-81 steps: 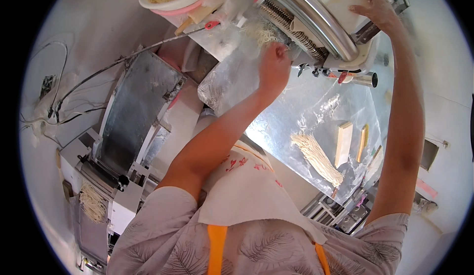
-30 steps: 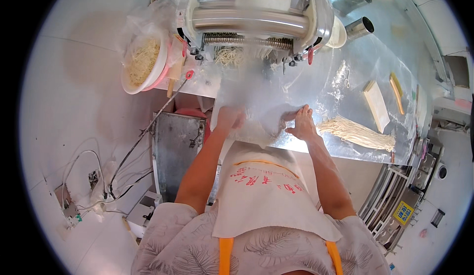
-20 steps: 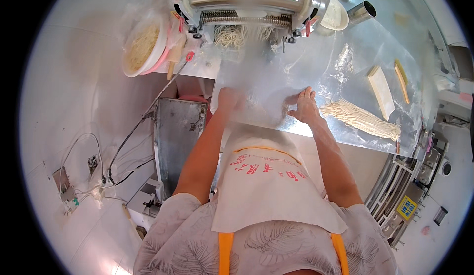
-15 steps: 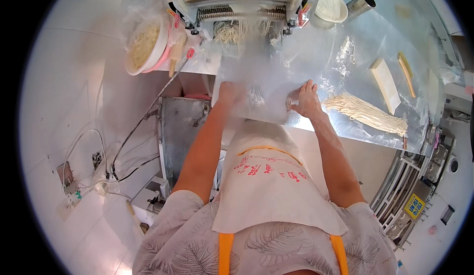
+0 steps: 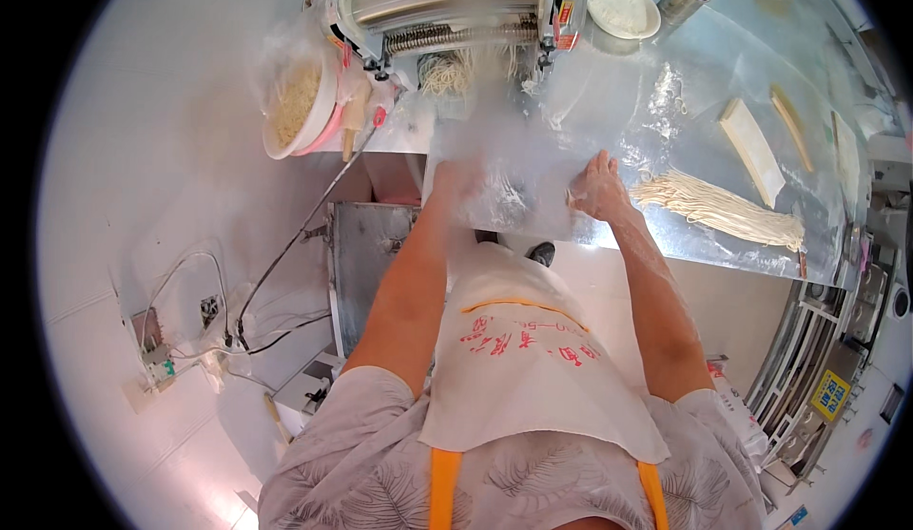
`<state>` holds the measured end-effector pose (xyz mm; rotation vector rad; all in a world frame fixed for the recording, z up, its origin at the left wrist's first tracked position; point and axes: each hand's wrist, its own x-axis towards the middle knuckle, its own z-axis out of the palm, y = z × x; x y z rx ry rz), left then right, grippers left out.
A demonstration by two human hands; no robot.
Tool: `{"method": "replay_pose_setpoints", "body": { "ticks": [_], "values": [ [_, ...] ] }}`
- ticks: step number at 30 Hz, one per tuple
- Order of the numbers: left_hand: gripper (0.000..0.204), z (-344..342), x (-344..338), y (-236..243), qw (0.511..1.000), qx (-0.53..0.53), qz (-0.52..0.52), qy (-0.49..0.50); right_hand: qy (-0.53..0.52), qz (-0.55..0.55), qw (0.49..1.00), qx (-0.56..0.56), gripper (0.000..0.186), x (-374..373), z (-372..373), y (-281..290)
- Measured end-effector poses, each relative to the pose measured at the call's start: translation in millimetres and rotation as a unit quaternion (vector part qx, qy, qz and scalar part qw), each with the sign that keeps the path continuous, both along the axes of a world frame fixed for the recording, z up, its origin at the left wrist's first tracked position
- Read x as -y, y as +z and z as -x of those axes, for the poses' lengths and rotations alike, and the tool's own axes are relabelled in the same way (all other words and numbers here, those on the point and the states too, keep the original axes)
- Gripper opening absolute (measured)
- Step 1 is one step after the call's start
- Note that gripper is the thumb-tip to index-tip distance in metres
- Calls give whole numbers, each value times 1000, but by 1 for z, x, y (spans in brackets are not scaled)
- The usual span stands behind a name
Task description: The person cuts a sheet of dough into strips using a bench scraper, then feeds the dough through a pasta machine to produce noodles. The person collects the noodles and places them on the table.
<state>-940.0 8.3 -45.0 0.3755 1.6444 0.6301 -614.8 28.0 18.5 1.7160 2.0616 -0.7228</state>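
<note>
A smear on the picture blurs my left hand (image 5: 460,178), which is at the near edge of the metal table (image 5: 609,135), left of a patch of white flour (image 5: 506,192); its fingers are not clear. My right hand (image 5: 601,188) rests on the table to the right of that flour, fingers stretched forward and thumb apart, with nothing visible in it. Just right of it lies a bundle of long pale noodles (image 5: 718,212). Beyond my hands stands a noodle machine (image 5: 447,5) with metal rollers. Loose noodles (image 5: 445,74) lie in a heap beneath its front.
At the left, a white bowl (image 5: 323,112) of pale shreds stands beside a rolling pin (image 5: 355,112). A bowl of flour (image 5: 623,9) and a metal cylinder (image 5: 683,0) are at the back right. A pale flat block (image 5: 751,153) and a brush (image 5: 791,128) lie right.
The view has shifted, and most things sit slightly differently in it. My right hand remains on the table with its fingers drawn closer together. A dark shoe now shows below the table edge.
</note>
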Motion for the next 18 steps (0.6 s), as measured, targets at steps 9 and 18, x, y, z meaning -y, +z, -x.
{"method": "replay_pose_setpoints", "body": {
  "ticks": [9,18],
  "values": [
    [55,6,11,-4,997,42,-45,-35,37,31,998,40,114,-4,14,3],
    [56,4,8,4,999,42,-13,-30,59,57,994,76,102,-11,35,21]
  ]
}}
